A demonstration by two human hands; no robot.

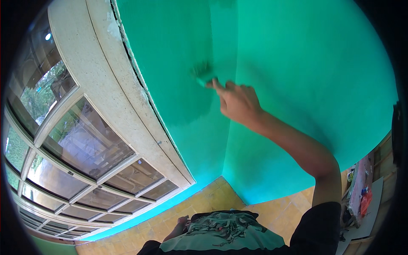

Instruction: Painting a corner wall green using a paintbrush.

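Observation:
My right hand (pixel 240 100) is closed around a paintbrush (pixel 205 76), arm stretched up and forward. The brush's bristles press on a green wall (pixel 170 55) beside a pale window frame. Around and above the brush the paint is darker green, down to an uneven lower edge; lighter green lies below and to the right. Low in the picture, beside my shirt, my left hand (pixel 183 220) shows only in part. Its fingers look curled, and whatever they hold is hidden.
A worn off-white wooden frame (pixel 121 80) with glass panes (pixel 87 138) fills the left, a gap along its edge. An adjoining green wall (pixel 297 63) meets the painted one at a corner. Below lie yellowish floor tiles (pixel 212 195). Boards and a red item (pixel 365 202) are at the right.

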